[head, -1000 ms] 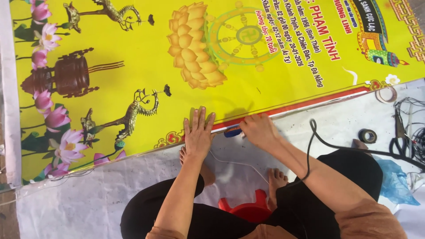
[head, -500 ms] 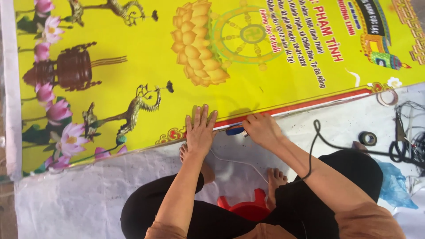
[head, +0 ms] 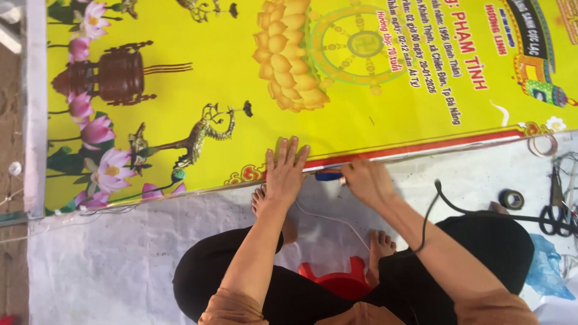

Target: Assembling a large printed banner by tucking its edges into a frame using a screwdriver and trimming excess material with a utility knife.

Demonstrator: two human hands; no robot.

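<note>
A low red plastic stool sits under the person, toward the viewer from the grips. Right of the right grip, well apart, a roll of black tape lies on the white ground sheet, with black-handled scissors just beyond it and a blue plastic bag nearer the viewer. A black cable curls across the sheet between that grip and the tape. Far left of the left grip runs bare earth floor.

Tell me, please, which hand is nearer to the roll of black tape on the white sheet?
The right hand is nearer. It holds a blue tool at the banner's edge, left of the black tape roll. The left hand presses flat on the banner, farther left.
</note>
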